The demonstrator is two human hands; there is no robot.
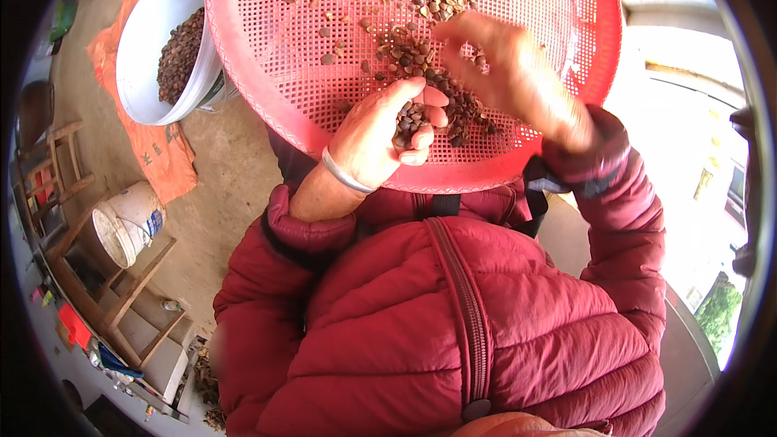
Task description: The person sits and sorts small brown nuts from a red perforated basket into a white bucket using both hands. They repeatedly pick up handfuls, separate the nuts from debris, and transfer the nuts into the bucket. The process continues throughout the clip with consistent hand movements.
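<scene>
A round red plastic mesh basket [413, 179] lies before me, its near rim close to my jacket. Brown seeds [464, 112] and pale husk pieces [440, 3] are scattered on its mesh. Cupped over the near left part, my left hand [397, 127] holds a small heap of brown seeds, a metal bangle [347, 172] on its wrist. My right hand [498, 67] hovers blurred over the seeds, right of the left hand, with its fingers bent; whether anything is between them cannot be made out.
At the left, a white bucket [136, 54] part filled with brown seeds stands beside the basket on an orange sack [161, 161]. A dirty white bucket [130, 221] lies tipped on the floor below. Wooden frames, perhaps stools [139, 288], stand at the lower left.
</scene>
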